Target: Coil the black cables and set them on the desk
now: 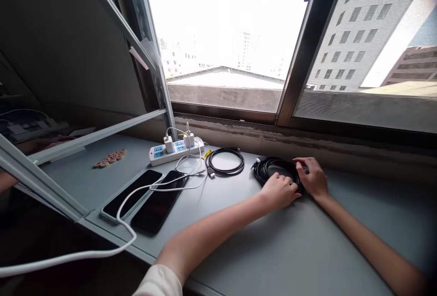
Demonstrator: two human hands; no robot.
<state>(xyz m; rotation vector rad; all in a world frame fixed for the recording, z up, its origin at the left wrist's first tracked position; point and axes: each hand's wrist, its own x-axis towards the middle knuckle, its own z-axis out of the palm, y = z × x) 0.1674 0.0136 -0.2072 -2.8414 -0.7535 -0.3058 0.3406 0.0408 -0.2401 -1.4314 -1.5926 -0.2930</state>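
Observation:
A thick coil of black cable (264, 173) with plugs at its left edge lies on the grey tabletop. My left hand (280, 190) rests over its front right side, fingers curled round the cable. At the coil's right edge is my right hand (312, 177), with its thumb and fingers curved and apart, touching or very close to the cable. Left of this coil lies a thinner coil of black cable (227, 170) with a yellow tag and a connector at its lower left.
A white power strip (175, 151) holds two chargers with white cables. Two phones (159, 207) lie in front of it, a thick white cable (128, 227) crossing over them. Small brown pieces (109, 158) sit farther left. A metal frame (112, 127) stands at left, and a window (225, 98) behind.

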